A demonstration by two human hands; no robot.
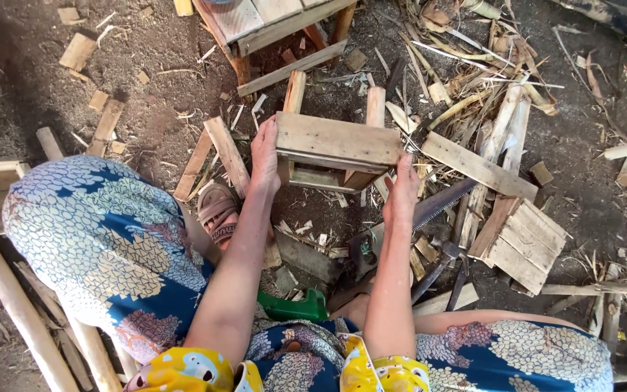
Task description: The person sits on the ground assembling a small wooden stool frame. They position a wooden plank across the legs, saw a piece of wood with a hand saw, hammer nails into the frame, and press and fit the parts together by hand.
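A small wooden stool frame (337, 140) of rough planks lies on its side on the dirt in front of me, two legs pointing away. My left hand (265, 156) grips its left end. My right hand (402, 190) holds its right lower corner. Both forearms reach forward between my knees, which are covered in blue patterned cloth. A sandalled foot (217, 210) rests just left of the frame.
A handsaw (429, 210) and a hammer (440, 263) lie to the right of my right arm. A slatted wooden piece (520, 243) sits further right. A green tool handle (295, 306) lies near my lap. Another wooden stool (270, 25) stands ahead. Wood scraps and husks litter the ground.
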